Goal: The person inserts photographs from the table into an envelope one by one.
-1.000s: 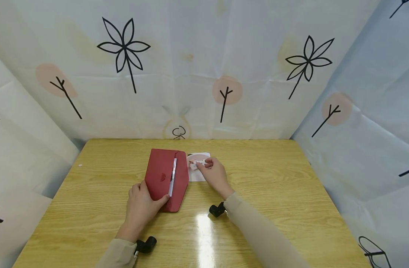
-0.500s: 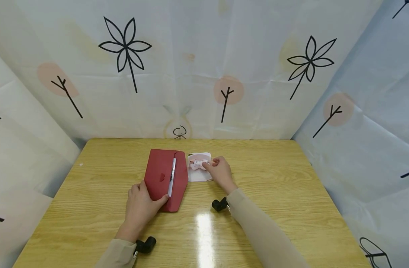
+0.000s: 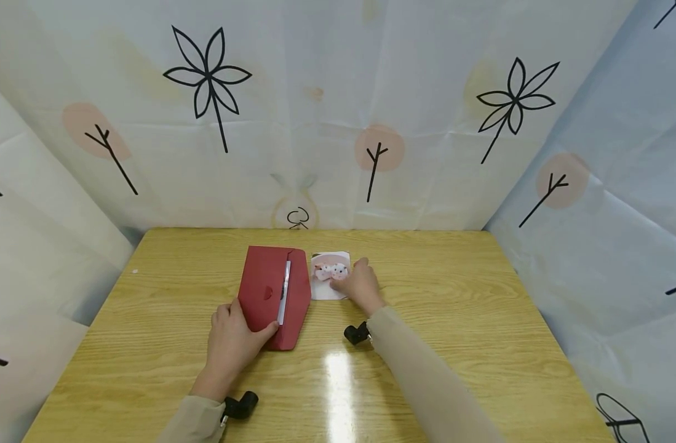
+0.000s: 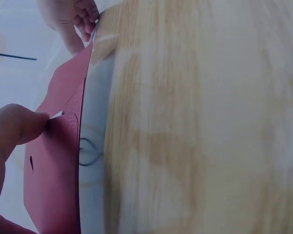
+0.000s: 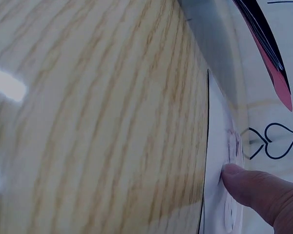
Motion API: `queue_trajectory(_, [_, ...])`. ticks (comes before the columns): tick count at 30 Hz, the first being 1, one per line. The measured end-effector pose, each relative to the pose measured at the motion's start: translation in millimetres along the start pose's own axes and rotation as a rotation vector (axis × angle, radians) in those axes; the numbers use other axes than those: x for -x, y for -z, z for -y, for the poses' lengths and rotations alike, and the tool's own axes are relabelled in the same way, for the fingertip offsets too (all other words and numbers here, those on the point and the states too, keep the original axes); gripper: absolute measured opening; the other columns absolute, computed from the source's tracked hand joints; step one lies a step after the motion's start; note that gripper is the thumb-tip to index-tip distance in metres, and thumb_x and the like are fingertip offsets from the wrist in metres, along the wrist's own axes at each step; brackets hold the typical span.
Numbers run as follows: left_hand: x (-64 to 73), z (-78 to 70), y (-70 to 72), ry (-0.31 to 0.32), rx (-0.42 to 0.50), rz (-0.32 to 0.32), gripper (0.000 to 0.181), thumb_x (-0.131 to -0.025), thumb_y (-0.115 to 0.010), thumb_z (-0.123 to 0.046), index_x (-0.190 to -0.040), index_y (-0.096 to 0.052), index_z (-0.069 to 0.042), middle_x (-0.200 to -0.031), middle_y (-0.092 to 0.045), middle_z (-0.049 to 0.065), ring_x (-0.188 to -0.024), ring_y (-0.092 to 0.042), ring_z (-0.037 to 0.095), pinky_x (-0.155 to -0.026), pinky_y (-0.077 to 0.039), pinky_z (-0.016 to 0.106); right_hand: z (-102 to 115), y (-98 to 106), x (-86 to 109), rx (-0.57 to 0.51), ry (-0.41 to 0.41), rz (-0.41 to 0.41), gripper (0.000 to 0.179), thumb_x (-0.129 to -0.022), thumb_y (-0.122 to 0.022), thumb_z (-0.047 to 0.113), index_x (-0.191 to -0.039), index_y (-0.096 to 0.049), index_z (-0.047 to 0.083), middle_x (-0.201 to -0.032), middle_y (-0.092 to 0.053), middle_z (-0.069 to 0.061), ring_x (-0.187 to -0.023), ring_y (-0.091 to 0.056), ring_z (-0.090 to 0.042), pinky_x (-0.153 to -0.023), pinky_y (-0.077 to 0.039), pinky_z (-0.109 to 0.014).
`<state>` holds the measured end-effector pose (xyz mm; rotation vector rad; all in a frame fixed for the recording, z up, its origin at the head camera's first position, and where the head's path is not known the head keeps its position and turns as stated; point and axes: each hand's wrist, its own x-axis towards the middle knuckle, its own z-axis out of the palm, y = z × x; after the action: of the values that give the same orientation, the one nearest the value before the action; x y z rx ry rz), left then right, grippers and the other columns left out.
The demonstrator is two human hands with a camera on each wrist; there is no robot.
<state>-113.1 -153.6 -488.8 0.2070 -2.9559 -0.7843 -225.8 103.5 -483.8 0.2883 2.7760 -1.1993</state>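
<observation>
My left hand (image 3: pixel 232 338) grips a red envelope (image 3: pixel 262 280) with a slit and a small half-round tab cut. The thumb lies on top by the opening, where a white card edge (image 3: pixel 285 292) shows. To the envelope's right, a white card (image 3: pixel 322 289) printed with a pink and white picture lies on the table. My right hand (image 3: pixel 362 286) holds this picture card at its right side, thumb (image 5: pixel 251 187) on its face in the right wrist view. The other fingers are partly hidden there; the left wrist view catches the right hand (image 4: pixel 78 22) with curled fingers.
A wood-grain table (image 3: pixel 454 344) carries everything. Printed white cloth (image 3: pixel 315 123) stands behind it and along both sides. A tiny white scrap (image 3: pixel 135 271) lies near the left edge. Black wrist cameras (image 3: pixel 242 405) sit at both sleeves.
My right hand slid right off the card's picture, then its thumb came down lower, near the right side of the card, uncovering more of the picture. My left hand and the envelope stayed put.
</observation>
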Motion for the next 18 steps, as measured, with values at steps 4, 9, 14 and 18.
queue_trajectory(4, [0.2,1.3,-0.3,-0.005,0.005,-0.007,0.104,-0.074,-0.076,-0.054,-0.138,-0.033,0.016,-0.120,-0.041,0.030,-0.109,-0.040,0.043,-0.083,-0.044,0.055,1.4,-1.7,0.4,0.072,0.013,-0.013,0.088,-0.070,-0.087,0.032,-0.130,-0.038,-0.009,-0.112,-0.057,-0.027,-0.103,-0.058,-0.039,-0.089,-0.047,-0.047])
queue_trajectory(9, [0.2,1.8,-0.6,-0.009,0.007,-0.013,0.103,-0.074,-0.075,-0.055,-0.137,-0.034,0.016,-0.120,-0.041,0.030,-0.109,-0.040,0.043,-0.082,-0.044,0.055,0.0,-2.5,0.0,0.076,0.014,-0.010,0.078,-0.070,-0.087,0.031,-0.123,-0.044,-0.008,-0.104,-0.059,-0.023,-0.096,-0.059,-0.036,-0.084,-0.048,-0.046])
queue_trajectory(14, [-0.6,2.3,-1.3,-0.014,0.012,-0.024,0.102,-0.074,-0.076,-0.054,-0.136,-0.035,0.015,-0.120,-0.042,0.030,-0.109,-0.041,0.043,-0.082,-0.044,0.054,-2.7,-2.2,-1.7,0.057,0.022,-0.006,0.063,-0.069,-0.087,0.031,-0.109,-0.049,-0.001,-0.094,-0.056,-0.014,-0.085,-0.055,-0.028,-0.077,-0.047,-0.042])
queue_trajectory(18, [-1.1,2.4,-1.6,-0.014,0.013,-0.023,0.102,-0.074,-0.076,-0.054,-0.137,-0.034,0.015,-0.121,-0.041,0.030,-0.109,-0.040,0.042,-0.082,-0.045,0.054,-3.7,-1.1,-1.5,0.046,0.029,-0.005,0.059,-0.070,-0.087,0.031,-0.106,-0.051,0.001,-0.091,-0.055,-0.011,-0.083,-0.054,-0.027,-0.075,-0.045,-0.040])
